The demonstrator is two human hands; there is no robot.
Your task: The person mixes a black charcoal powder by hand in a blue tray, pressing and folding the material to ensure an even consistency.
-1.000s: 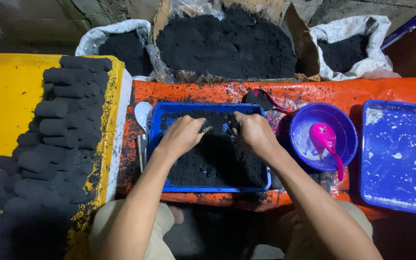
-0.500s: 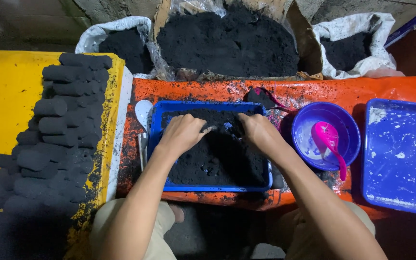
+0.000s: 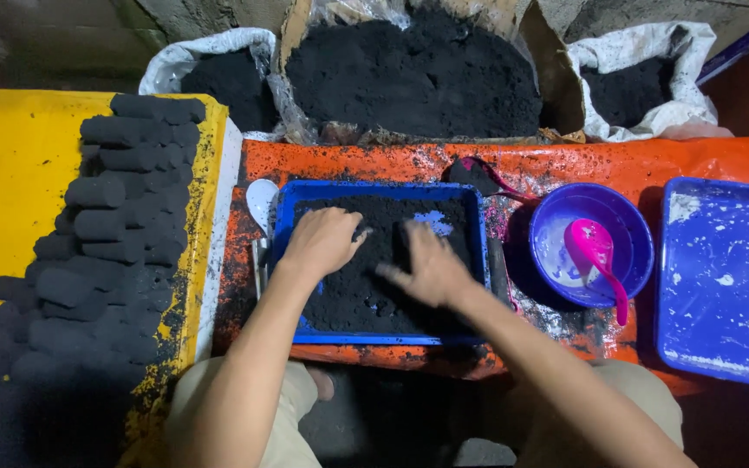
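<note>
The left hand (image 3: 322,243) is pressed into black powder (image 3: 366,290) in the blue tray (image 3: 283,225), fingers curled together. The right hand (image 3: 426,269) is held over it, blurred, fingers spread.

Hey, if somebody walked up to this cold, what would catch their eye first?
Both bare hands, left hand and right hand, working black powder in a blue tray at centre. Left of it, dark cylinders are stacked on a yellow surface; to the right, a pink spoon lies in a purple bowl.

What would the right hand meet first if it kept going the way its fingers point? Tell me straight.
The right hand points up and left across the blue tray. Going on, it would first meet the black powder in the tray, then probably the left hand. Its height above the powder is unclear.
</note>
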